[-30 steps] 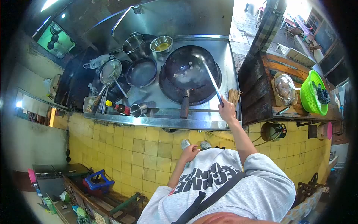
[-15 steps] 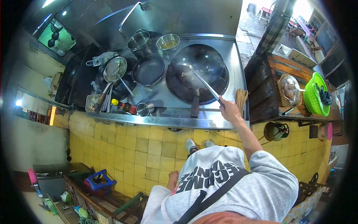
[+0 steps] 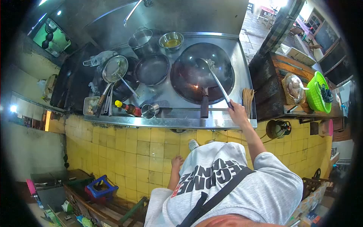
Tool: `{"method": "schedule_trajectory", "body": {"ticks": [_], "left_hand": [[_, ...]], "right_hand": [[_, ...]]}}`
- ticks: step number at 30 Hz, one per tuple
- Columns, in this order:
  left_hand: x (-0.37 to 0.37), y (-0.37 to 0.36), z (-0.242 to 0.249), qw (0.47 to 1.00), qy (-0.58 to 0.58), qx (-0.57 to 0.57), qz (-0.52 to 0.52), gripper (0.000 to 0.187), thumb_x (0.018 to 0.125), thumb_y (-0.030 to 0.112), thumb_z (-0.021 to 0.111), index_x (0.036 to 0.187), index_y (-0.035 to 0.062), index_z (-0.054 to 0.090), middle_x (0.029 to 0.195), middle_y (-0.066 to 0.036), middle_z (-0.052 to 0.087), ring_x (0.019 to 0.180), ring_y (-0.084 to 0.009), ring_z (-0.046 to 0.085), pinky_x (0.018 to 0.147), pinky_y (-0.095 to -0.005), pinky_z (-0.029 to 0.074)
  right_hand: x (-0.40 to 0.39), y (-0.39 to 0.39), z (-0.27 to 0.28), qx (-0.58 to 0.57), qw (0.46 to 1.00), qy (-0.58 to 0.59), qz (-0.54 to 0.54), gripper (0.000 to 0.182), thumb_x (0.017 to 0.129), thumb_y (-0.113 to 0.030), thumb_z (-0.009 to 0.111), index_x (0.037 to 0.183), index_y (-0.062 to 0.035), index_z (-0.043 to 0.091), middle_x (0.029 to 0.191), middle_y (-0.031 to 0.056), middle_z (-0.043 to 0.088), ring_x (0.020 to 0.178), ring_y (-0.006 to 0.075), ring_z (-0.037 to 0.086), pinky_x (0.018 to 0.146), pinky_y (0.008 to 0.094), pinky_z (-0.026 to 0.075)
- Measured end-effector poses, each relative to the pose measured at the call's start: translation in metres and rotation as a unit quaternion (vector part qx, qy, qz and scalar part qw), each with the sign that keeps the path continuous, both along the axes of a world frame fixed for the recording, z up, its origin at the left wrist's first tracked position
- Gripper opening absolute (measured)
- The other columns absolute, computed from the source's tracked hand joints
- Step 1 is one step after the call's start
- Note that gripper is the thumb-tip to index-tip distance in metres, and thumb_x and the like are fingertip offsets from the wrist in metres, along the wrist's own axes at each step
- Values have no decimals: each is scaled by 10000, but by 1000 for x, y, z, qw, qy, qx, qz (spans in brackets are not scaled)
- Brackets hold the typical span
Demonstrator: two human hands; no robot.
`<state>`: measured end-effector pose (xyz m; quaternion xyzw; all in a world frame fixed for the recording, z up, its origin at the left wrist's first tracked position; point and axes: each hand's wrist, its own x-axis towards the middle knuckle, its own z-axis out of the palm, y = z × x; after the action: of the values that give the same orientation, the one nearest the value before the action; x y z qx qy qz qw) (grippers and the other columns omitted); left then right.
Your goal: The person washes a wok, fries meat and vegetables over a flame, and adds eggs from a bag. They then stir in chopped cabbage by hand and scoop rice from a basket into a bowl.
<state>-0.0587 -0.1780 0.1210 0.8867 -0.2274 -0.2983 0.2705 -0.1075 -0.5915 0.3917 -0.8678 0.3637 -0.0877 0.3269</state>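
Observation:
My right hand is closed around the handle of a long metal ladle. The ladle's dark, rounded head rests inside a large black wok on the steel stove. Small pale pieces of food lie beside the ladle head, toward the wok's upper right. The wok's wooden handle points toward me, with no hand on it. My left hand hangs low by my side above the yellow floor, holding nothing, its fingers loosely apart.
Left of the wok are a frying pan, a pot, a bowl of yellowish liquid, a strainer, a sauce bottle and a metal cup. A stick brush and green basket are right.
The ladle head has moved within the wok, and the pale food pieces are now gathered toward the upper right. My right hand has shifted slightly right and down. More of my left hand shows.

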Motion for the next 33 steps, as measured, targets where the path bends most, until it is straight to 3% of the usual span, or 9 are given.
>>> {"method": "schedule_trajectory", "body": {"ticks": [1, 3, 6, 10, 15, 22, 27, 30, 33], "left_hand": [[9, -11, 5, 976, 129, -78, 158, 165, 799, 204, 462, 751, 83, 564, 656, -73, 564, 563, -198, 558, 447, -313, 414], [25, -24, 15, 792, 365, -211, 442, 114, 816, 151, 471, 813, 81, 561, 660, -29, 538, 537, -117, 528, 405, -231, 385], [42, -22, 26, 841, 336, -149, 397, 124, 814, 151, 498, 838, 53, 570, 675, -27, 547, 535, -116, 518, 425, -240, 387], [57, -26, 37, 920, 317, -86, 213, 169, 812, 179, 522, 828, 23, 585, 669, -24, 553, 537, -102, 488, 479, -238, 393], [72, -61, 85, 946, 314, -73, 16, 310, 841, 210, 537, 1019, -42, 572, 886, -67, 613, 745, -125, 548, 685, -244, 433], [77, -107, 133, 915, 389, -100, -31, 268, 857, 201, 513, 1007, -11, 581, 886, -61, 613, 773, -118, 541, 710, -236, 424], [96, -122, 134, 947, 319, -19, 38, 226, 861, 190, 500, 926, 1, 605, 839, -42, 608, 741, -112, 529, 674, -243, 424], [100, -128, 136, 966, 256, 4, 28, 229, 860, 204, 506, 918, 11, 614, 809, -37, 609, 732, -105, 529, 664, -237, 422], [93, -128, 142, 956, 289, -22, 49, 235, 855, 209, 512, 937, 13, 614, 795, -58, 614, 725, -114, 535, 658, -244, 426]], "right_hand": [[-6, 0, 8, 17, 1000, -14, -3, 431, 731, -140, 572, 1136, -2, 519, 902, 258, 580, 857, 371, 574, 774, 394, 446], [-17, 4, 14, 42, 999, -27, -11, 417, 719, -143, 597, 1110, -10, 543, 876, 259, 585, 849, 358, 584, 746, 378, 453], [-26, 11, 3, 165, 984, -21, -64, 414, 713, -148, 612, 1098, -9, 553, 852, 256, 589, 822, 349, 594, 718, 372, 457], [-23, 5, -35, -102, 994, -48, 15, 378, 741, -147, 572, 1096, -17, 547, 804, 229, 593, 723, 386, 563, 674, 438, 442], [-21, 0, -24, -41, 996, -75, -40, 401, 758, -183, 601, 1112, -6, 540, 725, 190, 608, 657, 300, 602, 600, 374, 447], [-27, -13, 0, 270, 953, -110, -81, 383, 771, -128, 618, 1131, -15, 547, 585, 28, 509, 452, 82, 446, 430, 257, 356], [-27, -30, -3, 193, 977, -67, -59, 382, 758, -143, 627, 1111, -19, 554, 631, 85, 568, 482, 143, 502, 477, 282, 392], [-26, -44, -20, -4, 995, -95, -27, 429, 756, -140, 625, 1151, -18, 510, 629, 127, 502, 558, 133, 467, 564, 278, 410], [-21, -46, 8, 34, 997, -49, -53, 441, 753, -142, 631, 1158, -19, 506, 650, 153, 509, 554, 138, 462, 561, 280, 414]]}}
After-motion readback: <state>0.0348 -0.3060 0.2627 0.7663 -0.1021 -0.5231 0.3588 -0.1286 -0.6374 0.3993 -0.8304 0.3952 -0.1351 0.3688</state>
